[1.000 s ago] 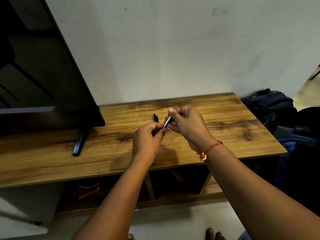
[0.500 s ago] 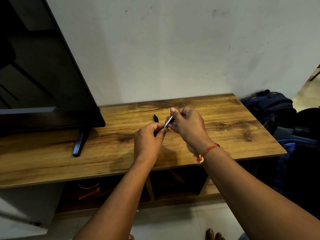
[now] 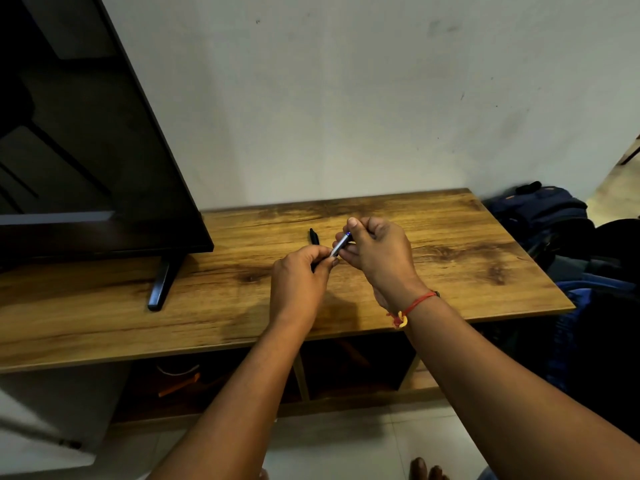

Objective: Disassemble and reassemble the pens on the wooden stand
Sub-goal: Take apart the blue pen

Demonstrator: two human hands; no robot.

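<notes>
Two hands meet over the middle of the wooden stand (image 3: 450,258) in the head view, a little right of the frame's centre. The left hand (image 3: 298,275) has its fingers curled, and thumb and forefinger pinch the lower, dark end of the pen (image 3: 341,243). The right hand (image 3: 377,254), with a red string (image 3: 415,301) at the wrist, closes its fingers round the upper end, where a small blue spot shows beside the thumb. Between the hands only a short silver piece of the pen is visible. It is held above the wood, tilted up toward the right. Just left of it, a small black part (image 3: 313,236) lies on the stand; I cannot tell if it is a cap or a tip piece. A television (image 3: 86,150) fills the left of the frame, and a dark blue backpack (image 3: 540,213) sits at the right edge.

I judge that the step is to separate or join two halves of the barrel; the picture does not say which. To do it well, one hand should hold firm and the other turn, with both halves in one straight line, so the screw does not jam. It is wise to work low over the wood, because a spring or refill may fall out and roll to the edge.
</notes>
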